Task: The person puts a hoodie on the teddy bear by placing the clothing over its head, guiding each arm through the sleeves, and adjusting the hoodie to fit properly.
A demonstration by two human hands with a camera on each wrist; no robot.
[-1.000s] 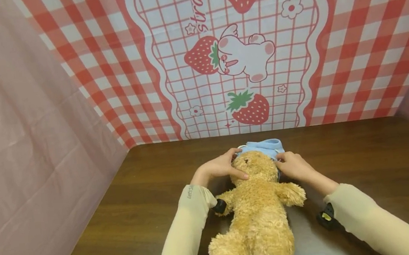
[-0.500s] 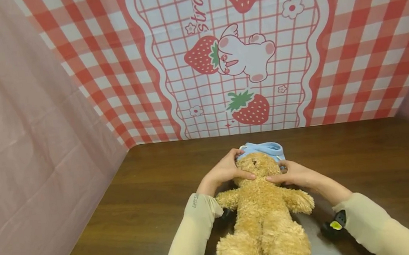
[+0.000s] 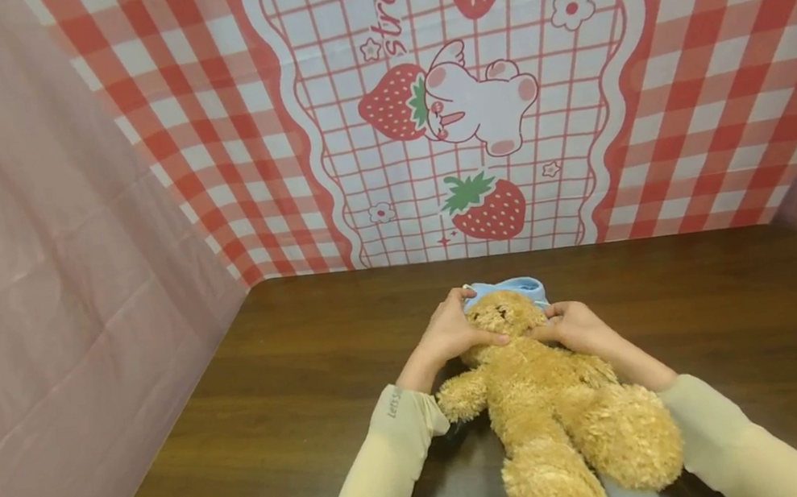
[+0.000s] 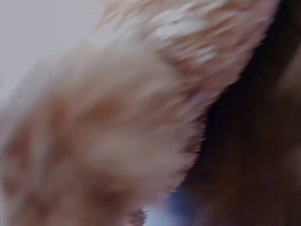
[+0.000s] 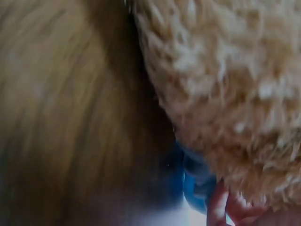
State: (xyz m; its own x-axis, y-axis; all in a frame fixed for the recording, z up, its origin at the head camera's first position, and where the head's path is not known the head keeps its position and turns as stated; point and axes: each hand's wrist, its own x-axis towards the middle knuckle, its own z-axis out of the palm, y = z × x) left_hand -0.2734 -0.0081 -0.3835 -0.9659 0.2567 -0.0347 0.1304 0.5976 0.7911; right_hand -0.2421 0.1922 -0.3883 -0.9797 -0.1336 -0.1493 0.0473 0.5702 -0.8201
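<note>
Teddy bear (image 3: 529, 384) gripped round head by both curled hands (image 3: 453, 330) (image 3: 582, 330), "Let's S" printed on left sleeve (image 3: 384, 456), sideways "stran" on backdrop (image 3: 555, 208)

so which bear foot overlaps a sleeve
The foot further right in the head view: it overlaps the right sleeve, while the other foot, lower down, overlaps no sleeve.

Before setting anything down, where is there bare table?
Bare tabletop lies between the left sleeve and the pink curtain, and rightward of the right sleeve. The middle is crowded: the left hand and right hand hold the teddy bear, blue cloth by its head.
</note>
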